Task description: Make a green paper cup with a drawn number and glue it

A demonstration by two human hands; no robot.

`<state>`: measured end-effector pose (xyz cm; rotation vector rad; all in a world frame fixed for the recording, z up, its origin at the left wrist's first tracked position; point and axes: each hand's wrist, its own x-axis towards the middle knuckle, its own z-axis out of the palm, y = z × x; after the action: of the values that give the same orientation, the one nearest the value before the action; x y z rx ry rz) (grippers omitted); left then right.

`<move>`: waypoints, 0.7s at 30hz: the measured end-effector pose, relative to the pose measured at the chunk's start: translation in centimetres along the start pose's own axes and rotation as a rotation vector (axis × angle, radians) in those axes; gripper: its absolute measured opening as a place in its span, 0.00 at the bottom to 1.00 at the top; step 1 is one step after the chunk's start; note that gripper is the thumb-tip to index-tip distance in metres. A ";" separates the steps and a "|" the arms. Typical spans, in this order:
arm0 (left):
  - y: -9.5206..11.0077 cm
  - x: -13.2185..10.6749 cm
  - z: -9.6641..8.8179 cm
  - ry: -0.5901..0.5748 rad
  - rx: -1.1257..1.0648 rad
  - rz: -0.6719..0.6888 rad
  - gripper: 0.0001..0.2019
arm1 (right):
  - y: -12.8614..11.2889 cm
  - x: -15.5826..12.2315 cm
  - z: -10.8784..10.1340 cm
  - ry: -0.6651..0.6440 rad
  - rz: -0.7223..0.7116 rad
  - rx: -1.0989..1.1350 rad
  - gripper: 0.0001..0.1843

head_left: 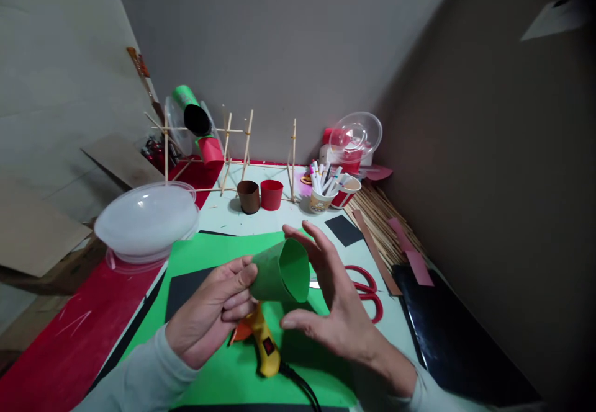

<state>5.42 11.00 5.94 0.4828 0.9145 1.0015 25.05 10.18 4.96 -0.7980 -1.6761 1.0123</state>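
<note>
My left hand [212, 313] is closed around the narrow end of a rolled green paper cone [279, 272], held above a green paper sheet [218, 257]. My right hand [335, 303] is beside the cone's wide mouth with its fingers spread and stretched out, curving round the rim; whether it touches the paper I cannot tell. A yellow glue gun [265, 344] with a black cord lies on the green sheet just under my hands.
Red scissors [370, 291] lie right of my hand. Farther back stand a brown cup [248, 197], a red cup [271, 194], cups of markers [326, 188] and a wooden stick frame [233, 151]. Clear plastic bowls [146, 219] sit at the left.
</note>
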 end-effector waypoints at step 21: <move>0.5 -1.4 -0.1 0.146 0.543 0.391 0.14 | -0.6 0.3 -0.9 -0.083 0.422 0.509 0.32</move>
<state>4.79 9.99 6.88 1.0877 1.2593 1.1466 25.83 10.36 5.79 -0.7818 -1.2471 1.6998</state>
